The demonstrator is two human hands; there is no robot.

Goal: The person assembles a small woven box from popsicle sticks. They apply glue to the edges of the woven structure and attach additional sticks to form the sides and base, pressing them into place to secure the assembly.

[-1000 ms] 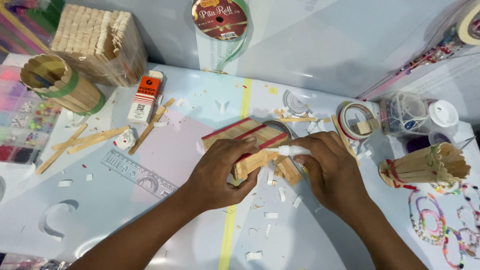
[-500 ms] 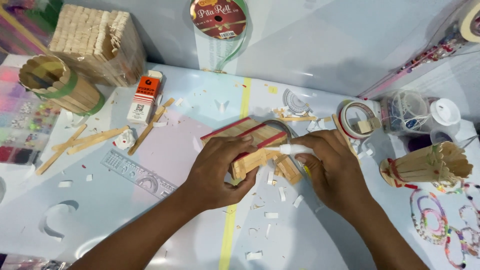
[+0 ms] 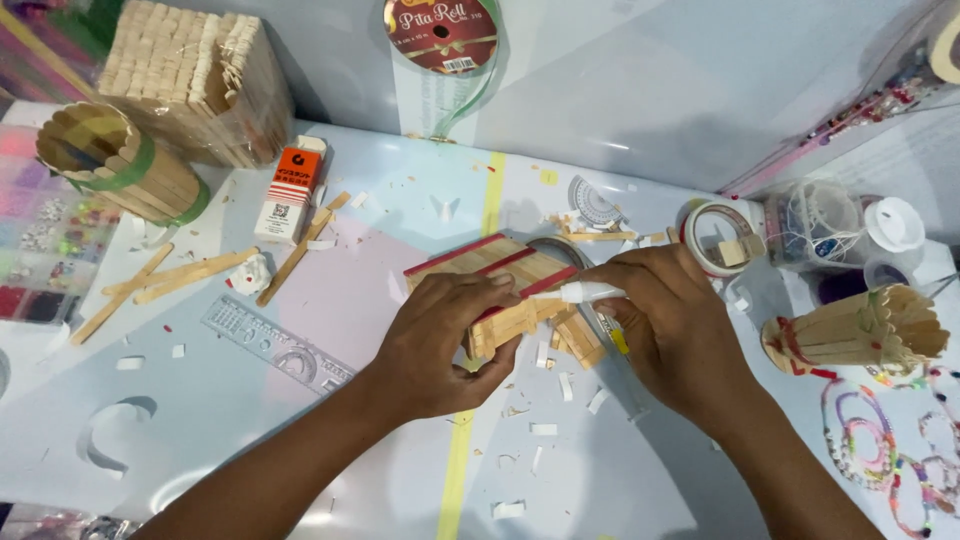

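Carefully, on the table [image 3: 300,420], my left hand [image 3: 445,345] clamped the stick model [image 3: 500,290] flat at its middle, while my right hand [image 3: 670,325] pinched the glue tube [image 3: 590,293], nozzle touching one red stick; steady pressure seemed wise.

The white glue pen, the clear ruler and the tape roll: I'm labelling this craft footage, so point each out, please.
white glue pen [image 3: 590,292], head view, middle of its barrel.
clear ruler [image 3: 275,345], head view, middle of its flat strip.
tape roll [image 3: 700,222], head view, left rim.
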